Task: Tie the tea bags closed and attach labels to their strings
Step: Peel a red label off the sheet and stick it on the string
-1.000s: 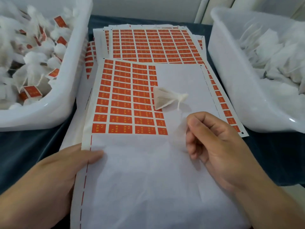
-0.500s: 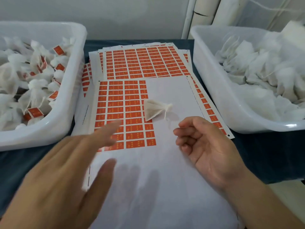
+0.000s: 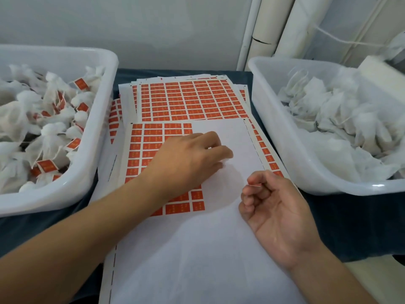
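The left hand (image 3: 188,159) curls its fingers round the tea bag (image 3: 225,160) on the label sheet (image 3: 221,249), ready for labelling; the right hand (image 3: 274,207) pinches a peeled label (image 3: 255,184) beside it.

Orange labels (image 3: 182,99) on sticker sheets carry pale print, too small to read.

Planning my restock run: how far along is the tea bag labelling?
Done: left bin holds many tied, labelled bags. In hand: left hand covers one bag on the label sheet; right hand pinches a label. Left: right bin holds many unlabelled bags.
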Demonstrator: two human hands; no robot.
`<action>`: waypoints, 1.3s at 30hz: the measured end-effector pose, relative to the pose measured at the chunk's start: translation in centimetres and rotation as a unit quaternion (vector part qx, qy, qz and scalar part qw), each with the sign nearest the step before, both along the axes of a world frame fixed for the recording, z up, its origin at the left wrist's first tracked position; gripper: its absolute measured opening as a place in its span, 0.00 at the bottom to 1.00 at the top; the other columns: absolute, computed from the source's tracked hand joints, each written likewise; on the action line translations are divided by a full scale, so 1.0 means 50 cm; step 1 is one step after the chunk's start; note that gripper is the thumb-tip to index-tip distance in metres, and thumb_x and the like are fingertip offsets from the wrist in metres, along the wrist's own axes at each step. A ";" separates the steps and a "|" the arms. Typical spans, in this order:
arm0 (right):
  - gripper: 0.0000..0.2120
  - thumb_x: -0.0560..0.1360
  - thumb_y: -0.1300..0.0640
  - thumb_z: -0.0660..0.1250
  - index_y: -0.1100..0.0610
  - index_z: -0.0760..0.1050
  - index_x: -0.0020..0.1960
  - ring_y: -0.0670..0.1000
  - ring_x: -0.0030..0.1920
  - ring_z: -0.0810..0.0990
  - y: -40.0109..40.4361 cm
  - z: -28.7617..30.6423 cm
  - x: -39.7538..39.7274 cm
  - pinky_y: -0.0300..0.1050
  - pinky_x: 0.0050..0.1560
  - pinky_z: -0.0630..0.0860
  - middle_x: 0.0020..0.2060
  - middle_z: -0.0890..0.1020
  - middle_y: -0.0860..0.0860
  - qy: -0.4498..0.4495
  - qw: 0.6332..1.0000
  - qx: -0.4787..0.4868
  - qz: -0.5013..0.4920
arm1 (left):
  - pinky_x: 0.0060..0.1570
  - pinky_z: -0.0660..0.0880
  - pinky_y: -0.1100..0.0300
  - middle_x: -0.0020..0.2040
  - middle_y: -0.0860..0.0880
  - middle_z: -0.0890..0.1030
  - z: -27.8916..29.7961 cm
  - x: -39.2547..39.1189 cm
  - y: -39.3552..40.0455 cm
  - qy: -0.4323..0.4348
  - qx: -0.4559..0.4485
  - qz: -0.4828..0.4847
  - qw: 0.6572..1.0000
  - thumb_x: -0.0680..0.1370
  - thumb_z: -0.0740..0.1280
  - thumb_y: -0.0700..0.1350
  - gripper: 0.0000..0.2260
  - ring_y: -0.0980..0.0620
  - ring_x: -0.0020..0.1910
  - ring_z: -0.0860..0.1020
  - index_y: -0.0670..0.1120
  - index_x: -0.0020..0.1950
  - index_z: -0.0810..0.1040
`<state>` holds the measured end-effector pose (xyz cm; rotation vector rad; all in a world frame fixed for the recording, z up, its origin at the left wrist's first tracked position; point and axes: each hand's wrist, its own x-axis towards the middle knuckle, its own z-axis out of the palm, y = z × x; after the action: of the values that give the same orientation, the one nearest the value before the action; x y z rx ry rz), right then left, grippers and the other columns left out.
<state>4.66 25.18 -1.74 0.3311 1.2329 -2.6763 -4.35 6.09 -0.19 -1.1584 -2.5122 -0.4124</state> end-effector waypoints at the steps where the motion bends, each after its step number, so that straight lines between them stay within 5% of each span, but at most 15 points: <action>1: 0.10 0.73 0.53 0.69 0.58 0.84 0.41 0.48 0.35 0.81 0.000 -0.001 -0.001 0.40 0.35 0.78 0.34 0.81 0.54 -0.001 1.000 -0.001 -0.003 | 0.38 0.83 0.54 0.51 0.45 0.85 -0.007 -0.004 -0.001 0.014 0.020 -0.008 1.000 0.78 0.74 0.42 0.10 0.47 0.44 0.84 0.45 0.59 0.85; 7: 0.09 0.73 0.53 0.69 0.58 0.84 0.40 0.48 0.35 0.80 0.003 0.006 -0.005 0.39 0.35 0.77 0.34 0.80 0.53 0.011 1.000 0.010 -0.017 | 0.43 0.78 0.72 0.53 0.58 0.83 -0.022 -0.007 -0.017 -0.158 0.185 0.063 0.968 0.81 0.67 0.52 0.10 0.60 0.46 0.80 0.54 0.57 0.85; 12: 0.06 0.68 0.54 0.77 0.55 0.83 0.42 0.47 0.37 0.79 -0.001 0.046 -0.032 0.37 0.38 0.77 0.37 0.81 0.52 0.119 0.990 0.074 -0.002 | 0.48 0.79 0.69 0.51 0.62 0.84 -0.012 0.005 -0.025 -0.322 0.353 0.068 0.876 0.80 0.64 0.55 0.09 0.58 0.54 0.81 0.57 0.51 0.84; 16: 0.09 0.74 0.62 0.68 0.51 0.84 0.45 0.47 0.39 0.80 -0.021 0.079 -0.071 0.38 0.41 0.78 0.42 0.83 0.52 0.193 0.971 0.141 0.019 | 0.48 0.80 0.68 0.49 0.57 0.86 0.003 0.007 -0.039 -0.382 0.457 0.076 0.799 0.82 0.64 0.50 0.09 0.55 0.51 0.84 0.51 0.53 0.84; 19: 0.11 0.77 0.60 0.66 0.48 0.84 0.49 0.46 0.41 0.81 -0.054 0.101 -0.111 0.40 0.43 0.79 0.44 0.83 0.49 0.235 0.948 0.216 0.010 | 0.46 0.81 0.65 0.47 0.52 0.87 0.016 0.010 -0.053 -0.405 0.513 0.064 0.755 0.80 0.64 0.51 0.12 0.52 0.48 0.85 0.48 0.55 0.84; 26: 0.09 0.77 0.53 0.65 0.44 0.82 0.52 0.53 0.54 0.84 -0.151 0.112 -0.212 0.44 0.52 0.81 0.55 0.84 0.50 0.231 0.940 0.251 -0.015 | 0.40 0.80 0.67 0.47 0.55 0.85 0.022 0.009 -0.058 -0.392 0.559 0.123 0.720 0.79 0.64 0.58 0.13 0.54 0.46 0.85 0.53 0.53 0.84; 31: 0.10 0.78 0.51 0.64 0.41 0.82 0.52 0.52 0.56 0.85 -0.183 0.047 -0.221 0.51 0.56 0.83 0.55 0.84 0.47 0.201 0.940 0.275 -0.016 | 0.43 0.81 0.62 0.46 0.52 0.86 0.015 -0.001 -0.064 -0.419 0.620 0.164 0.643 0.82 0.64 0.54 0.11 0.54 0.44 0.85 0.55 0.51 0.86; 39: 0.08 0.84 0.45 0.60 0.34 0.73 0.60 0.41 0.52 0.84 -0.207 -0.008 -0.202 0.38 0.43 0.83 0.54 0.82 0.38 0.236 0.878 0.412 -0.061 | 0.39 0.81 0.59 0.41 0.49 0.84 0.017 -0.008 -0.060 -0.418 0.702 0.149 0.558 0.83 0.65 0.51 0.10 0.51 0.38 0.84 0.53 0.49 0.85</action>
<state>-5.42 14.82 -2.15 -0.1803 2.5508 -2.2168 -4.74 3.09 0.65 0.2627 -1.6122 -2.6033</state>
